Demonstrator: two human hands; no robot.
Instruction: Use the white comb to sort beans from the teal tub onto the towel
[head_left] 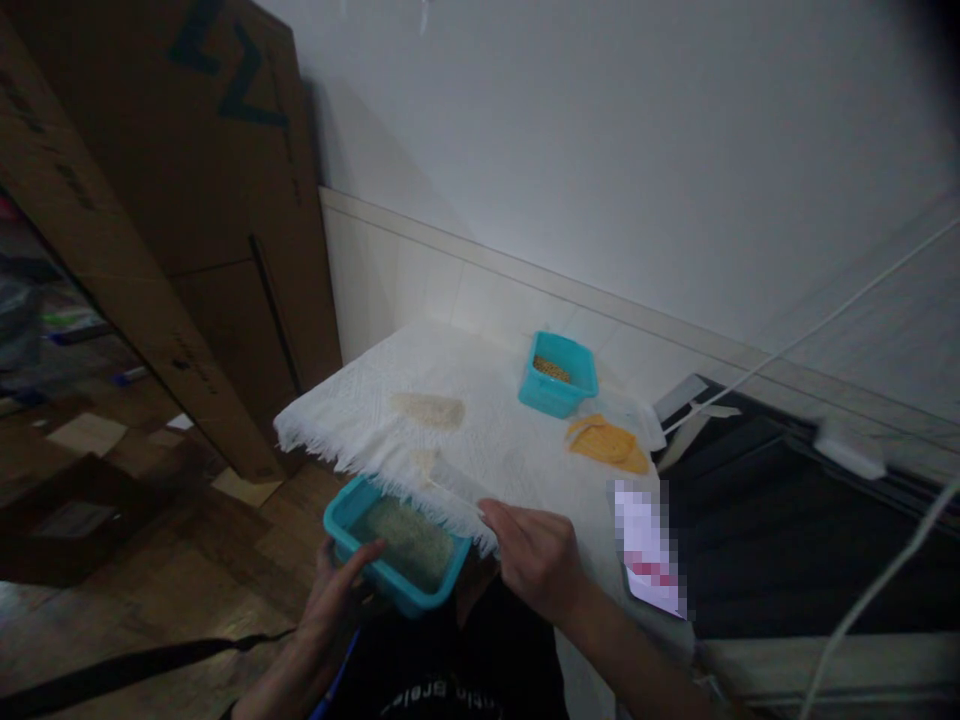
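My left hand (341, 580) grips a teal plastic container (420, 603) by its left side, thumb over the rim. The container sits just below the fringed edge of a white cloth (495, 375) and holds pale, fine grains (405, 540) like rice. My right hand (536, 555) is closed on the end of a whitish flat tool (461, 485), whose exact kind I cannot make out. Its far end points at a small beige patch (426, 463) near the fringe. Farther in, a thin layer of pale grains (429, 410) lies on the cloth.
A second teal container (559, 400) with tan beans or grains stands toward the wall. Beside it lies an orange-yellow piece (607, 445), and a phone (649, 550) is at the right edge. A tall cardboard box (247, 250) stands left; a white cable (825, 320) crosses at right.
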